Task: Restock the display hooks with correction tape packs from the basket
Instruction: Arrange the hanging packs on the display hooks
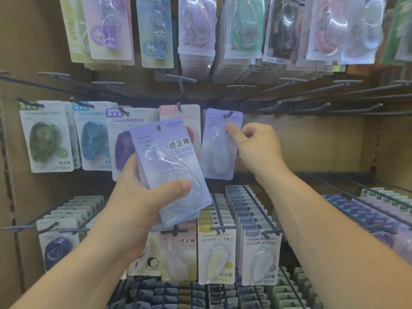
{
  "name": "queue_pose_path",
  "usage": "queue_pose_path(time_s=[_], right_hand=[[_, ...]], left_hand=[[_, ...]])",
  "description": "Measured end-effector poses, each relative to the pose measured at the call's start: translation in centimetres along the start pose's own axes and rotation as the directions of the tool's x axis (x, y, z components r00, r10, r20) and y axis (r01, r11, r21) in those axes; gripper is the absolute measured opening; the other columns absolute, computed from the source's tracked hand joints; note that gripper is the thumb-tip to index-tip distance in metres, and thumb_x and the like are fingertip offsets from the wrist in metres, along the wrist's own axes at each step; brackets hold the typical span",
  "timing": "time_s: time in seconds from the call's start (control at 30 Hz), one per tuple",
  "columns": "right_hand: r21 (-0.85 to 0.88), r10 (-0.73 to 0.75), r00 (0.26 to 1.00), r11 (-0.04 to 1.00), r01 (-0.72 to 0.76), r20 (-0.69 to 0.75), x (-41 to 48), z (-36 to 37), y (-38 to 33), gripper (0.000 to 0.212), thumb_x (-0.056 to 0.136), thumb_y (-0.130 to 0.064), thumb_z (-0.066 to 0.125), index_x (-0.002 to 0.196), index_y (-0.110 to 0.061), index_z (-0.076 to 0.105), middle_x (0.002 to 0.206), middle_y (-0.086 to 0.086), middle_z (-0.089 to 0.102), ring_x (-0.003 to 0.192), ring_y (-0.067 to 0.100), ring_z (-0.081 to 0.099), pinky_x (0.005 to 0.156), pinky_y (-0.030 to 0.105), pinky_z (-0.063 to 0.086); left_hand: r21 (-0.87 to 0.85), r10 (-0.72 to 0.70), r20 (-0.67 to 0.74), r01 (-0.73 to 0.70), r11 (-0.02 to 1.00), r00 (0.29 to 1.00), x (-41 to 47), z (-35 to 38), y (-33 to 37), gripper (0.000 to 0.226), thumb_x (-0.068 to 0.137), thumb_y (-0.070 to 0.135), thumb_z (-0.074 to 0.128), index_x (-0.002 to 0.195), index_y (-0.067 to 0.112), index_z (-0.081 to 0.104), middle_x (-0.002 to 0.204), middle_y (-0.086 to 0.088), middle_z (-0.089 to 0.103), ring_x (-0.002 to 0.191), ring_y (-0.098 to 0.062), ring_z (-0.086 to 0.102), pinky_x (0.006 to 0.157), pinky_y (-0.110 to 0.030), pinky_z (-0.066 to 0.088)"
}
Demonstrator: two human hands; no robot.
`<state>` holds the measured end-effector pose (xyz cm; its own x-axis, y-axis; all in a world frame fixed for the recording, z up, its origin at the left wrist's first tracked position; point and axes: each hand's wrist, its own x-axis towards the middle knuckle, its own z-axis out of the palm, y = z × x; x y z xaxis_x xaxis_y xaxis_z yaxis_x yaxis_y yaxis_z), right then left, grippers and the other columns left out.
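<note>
My left hand is shut on a lavender correction tape pack, maybe more than one stacked, held tilted in front of the middle row. Another lavender pack hangs on a dark hook in that row. My right hand grips this hanging pack at its right edge, forefinger pressed on its front. No basket is in view.
Green, blue, purple and pink packs hang left of the lavender one. Bare hooks jut out to the right. Full rows of packs hang above and below. Brown backboard behind.
</note>
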<state>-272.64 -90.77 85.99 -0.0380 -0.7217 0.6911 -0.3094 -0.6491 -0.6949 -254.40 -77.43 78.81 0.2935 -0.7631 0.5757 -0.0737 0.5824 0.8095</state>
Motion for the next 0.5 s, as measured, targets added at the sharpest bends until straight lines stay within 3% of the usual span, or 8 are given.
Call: queue_pose_path(time_s=[0.07,0.13,0.23,0.33,0.4,0.5], right_hand=[[-0.031,0.018,0.999,0.999,-0.020,-0.047,-0.4,-0.2,0.5,0.035,0.094,-0.052,0.067,0.080,-0.021,0.059,0.078,-0.002,0.065,0.074,0.018,0.066,0.064,0.035,0.055],[-0.042,-0.036,0.995,0.999,0.033,-0.092,-1.7,-0.8,0.7,0.029,0.094,-0.048,0.069,0.085,-0.024,0.056,0.080,-0.006,0.061,0.072,0.006,0.058,0.060,0.022,0.045],[0.064,-0.190,0.978,0.979,0.196,-0.091,-4.7,-2.1,0.1,0.030,0.094,-0.046,0.067,0.078,-0.022,0.057,0.071,-0.003,0.059,0.062,0.001,0.049,0.057,0.016,0.041],[0.312,-0.233,0.955,0.935,0.168,0.183,-7.9,-3.0,-1.4,0.038,0.080,-0.058,0.076,0.081,-0.021,0.067,0.073,-0.001,0.067,0.064,0.014,0.060,0.057,0.025,0.049],[0.287,-0.210,0.914,0.952,0.110,0.348,-9.0,-3.1,-2.0,0.038,0.075,-0.059,0.082,0.090,-0.026,0.070,0.082,-0.003,0.072,0.073,0.021,0.067,0.061,0.030,0.055],[0.293,-0.180,0.897,0.954,0.060,0.403,-9.3,-3.2,-1.9,0.028,0.081,-0.046,0.082,0.093,-0.023,0.073,0.088,0.000,0.075,0.081,0.027,0.071,0.074,0.044,0.060]], left_hand=[[-0.005,0.004,0.016,-0.004,1.000,1.000,0.1,0.1,0.2,0.095,0.043,0.036,0.089,0.134,0.024,0.062,0.119,-0.008,0.076,0.107,-0.033,0.075,0.091,-0.063,0.059],[-0.021,0.003,0.029,-0.002,1.000,1.000,0.0,0.2,0.1,0.096,0.045,0.034,0.089,0.135,0.021,0.061,0.120,-0.012,0.075,0.108,-0.038,0.074,0.090,-0.068,0.058],[-0.035,0.010,0.056,-0.008,0.999,0.998,-0.2,0.5,-0.2,0.093,0.044,0.032,0.088,0.133,0.019,0.062,0.114,-0.011,0.077,0.103,-0.036,0.076,0.080,-0.057,0.063],[-0.032,0.046,0.094,-0.043,0.999,0.995,-0.5,1.5,-0.3,0.089,0.046,0.029,0.088,0.130,0.020,0.061,0.111,-0.006,0.079,0.100,-0.029,0.078,0.072,-0.035,0.063],[-0.020,0.068,0.130,-0.066,0.998,0.989,-0.7,2.3,-0.2,0.087,0.050,0.024,0.090,0.131,0.018,0.060,0.115,-0.006,0.079,0.102,-0.027,0.079,0.074,-0.032,0.063],[0.031,0.094,0.124,-0.098,0.995,0.988,-0.7,3.2,-0.1,0.082,0.057,0.013,0.092,0.131,0.019,0.058,0.115,-0.002,0.079,0.103,-0.023,0.078,0.075,-0.031,0.064]])
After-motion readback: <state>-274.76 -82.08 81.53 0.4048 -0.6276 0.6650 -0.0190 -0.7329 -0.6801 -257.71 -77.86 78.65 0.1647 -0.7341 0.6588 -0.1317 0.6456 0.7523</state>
